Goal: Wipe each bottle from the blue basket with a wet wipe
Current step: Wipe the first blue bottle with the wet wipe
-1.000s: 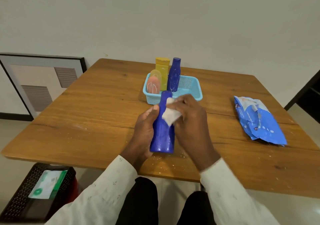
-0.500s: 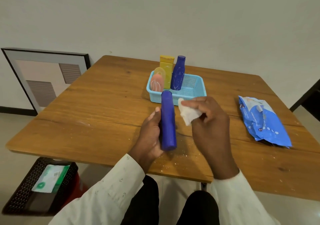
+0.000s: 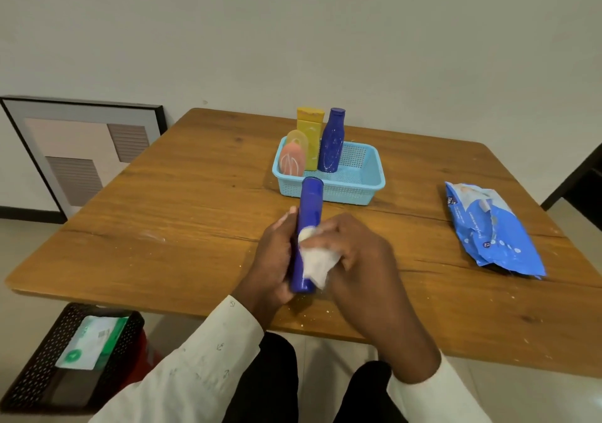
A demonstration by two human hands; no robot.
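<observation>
My left hand [image 3: 272,259] grips a tall blue bottle [image 3: 309,207] from the left, holding it above the near part of the wooden table. My right hand [image 3: 356,253] holds a crumpled white wet wipe [image 3: 317,261] against the bottle's lower right side. Behind them stands the blue basket [image 3: 365,178]. In its left half are a yellow bottle [image 3: 309,135], a second dark blue bottle [image 3: 331,144] and a small peach-coloured bottle [image 3: 292,160], all upright.
A blue pack of wet wipes [image 3: 492,230] lies on the table at the right. A black perforated bin [image 3: 49,364] with a green and white packet in it stands on the floor at the lower left. A framed picture [image 3: 75,148] leans on the wall.
My right hand, which had drawn the wipe off to the right of the bottle, has come back and now presses it on the bottle's lower part. The bottle stays in my left hand.
</observation>
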